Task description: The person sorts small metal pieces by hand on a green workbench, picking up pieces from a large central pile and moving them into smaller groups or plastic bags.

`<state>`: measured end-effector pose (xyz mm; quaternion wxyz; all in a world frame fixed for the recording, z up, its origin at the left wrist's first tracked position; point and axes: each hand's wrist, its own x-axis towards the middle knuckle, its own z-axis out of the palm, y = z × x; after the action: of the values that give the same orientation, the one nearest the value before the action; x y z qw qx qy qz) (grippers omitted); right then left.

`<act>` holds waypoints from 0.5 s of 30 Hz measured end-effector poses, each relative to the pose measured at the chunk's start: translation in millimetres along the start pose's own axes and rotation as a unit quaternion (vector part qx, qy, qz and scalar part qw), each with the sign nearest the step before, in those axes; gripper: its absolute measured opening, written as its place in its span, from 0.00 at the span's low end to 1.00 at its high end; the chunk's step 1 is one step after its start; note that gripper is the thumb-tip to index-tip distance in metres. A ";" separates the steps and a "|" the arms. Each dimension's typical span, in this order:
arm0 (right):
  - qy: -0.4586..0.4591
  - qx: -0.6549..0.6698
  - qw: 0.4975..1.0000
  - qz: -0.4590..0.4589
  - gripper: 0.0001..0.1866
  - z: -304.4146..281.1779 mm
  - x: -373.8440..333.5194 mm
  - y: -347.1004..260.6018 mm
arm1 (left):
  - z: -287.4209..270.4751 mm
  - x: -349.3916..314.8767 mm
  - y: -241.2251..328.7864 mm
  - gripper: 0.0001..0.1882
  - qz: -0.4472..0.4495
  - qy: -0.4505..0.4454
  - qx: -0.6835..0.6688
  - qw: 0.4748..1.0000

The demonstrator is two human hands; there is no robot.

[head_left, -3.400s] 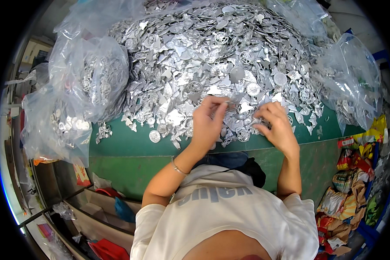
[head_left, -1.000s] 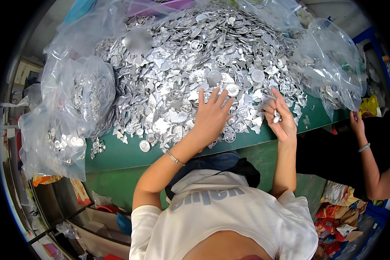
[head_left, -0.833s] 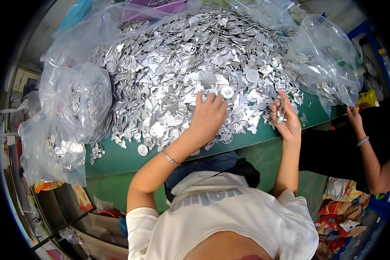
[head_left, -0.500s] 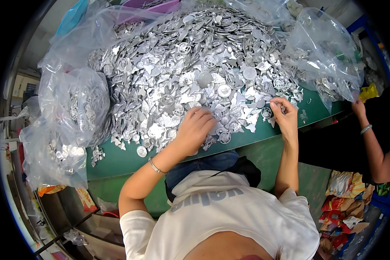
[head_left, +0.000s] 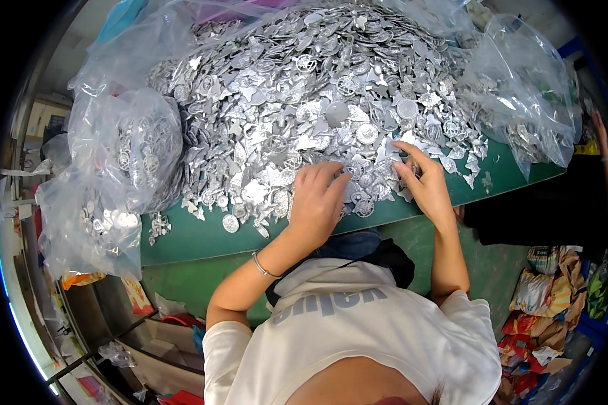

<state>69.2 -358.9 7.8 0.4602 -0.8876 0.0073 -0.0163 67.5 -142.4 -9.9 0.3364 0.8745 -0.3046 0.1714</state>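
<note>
A broad heap of small silver-coloured metal charms [head_left: 263,121] covers much of the green table [head_left: 250,244]. Round discs, butterfly shapes and openwork rings show among them. My left hand [head_left: 315,202] rests on the heap's near edge, fingers slightly bent and fingertips among the charms; its palm side is hidden. To its right, my right hand [head_left: 425,185] hovers at the heap's lower right, open, thumb and forefinger apart over the charms, nothing plainly between them. A plain round grey disc [head_left: 337,113] lies on the heap beyond both hands.
Clear plastic bags with more metal pieces stand at the left [head_left: 142,145] and right [head_left: 520,88] of the heap. A co-worker's arm [head_left: 604,145] shows at the far right. Snack packets [head_left: 534,290] lie below at the right; shelving [head_left: 162,341] stands at lower left.
My right hand has moved left toward my left hand, and its thumb and forefinger have spread. The left hand has shifted slightly right. The view has shifted, and the co-worker's arm has moved away.
</note>
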 end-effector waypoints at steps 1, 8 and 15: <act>-0.009 0.007 1.000 0.023 0.16 -0.4 1.4 0.3 | -0.2 0.5 0.4 0.15 -0.005 -0.004 0.010 1.000; 0.027 -0.273 0.932 -0.236 0.07 31.8 29.3 -2.2 | -1.4 -3.2 0.7 0.13 -0.023 -0.001 0.047 0.999; 0.057 -0.321 0.891 -0.315 0.11 29.2 34.6 7.2 | -10.5 -7.9 0.9 0.12 -0.048 0.017 0.046 0.998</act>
<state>104.9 -340.2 -14.1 0.1194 -0.9404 -0.2416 -0.2074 59.9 -132.3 -5.9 0.3089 0.8996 -0.2482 0.1838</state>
